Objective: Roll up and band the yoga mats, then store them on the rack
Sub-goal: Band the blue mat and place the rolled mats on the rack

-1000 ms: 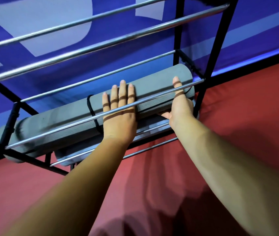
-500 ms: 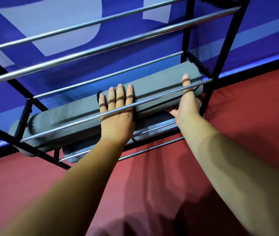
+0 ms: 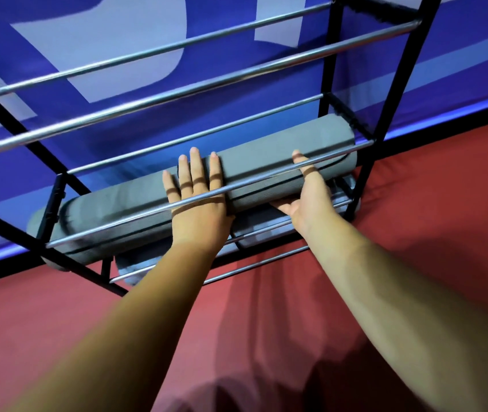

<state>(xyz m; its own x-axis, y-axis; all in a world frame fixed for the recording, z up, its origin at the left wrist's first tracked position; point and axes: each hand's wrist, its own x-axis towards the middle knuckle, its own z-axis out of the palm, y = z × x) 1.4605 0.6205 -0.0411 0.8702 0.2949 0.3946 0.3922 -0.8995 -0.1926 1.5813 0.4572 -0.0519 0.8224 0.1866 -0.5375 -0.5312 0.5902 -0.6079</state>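
**Position of the workpiece.** The rolled grey mat lies on a shelf of the rack, behind the front rail. Its long axis runs from the lower left of the frame to the upper right, parallel to the rail. A second mat lies on the shelf below.

**Hand state.** The left hand lies flat on the mat near mid-length, with its fingers straight and pointing to the top of the frame. The front rail crosses over its back. The right hand rests against the mat nearer the right end. Its fingers are extended up the front face and the thumb is spread below the roll. Neither hand is clenched.

**Governing relation.** The mat lies straight ahead of both palms, across the line of the forearms. The hands are set well apart along the axis, each about equally close to the roll. Judgement: any further push must be equal on both sides, or the roll will skew on the rails.
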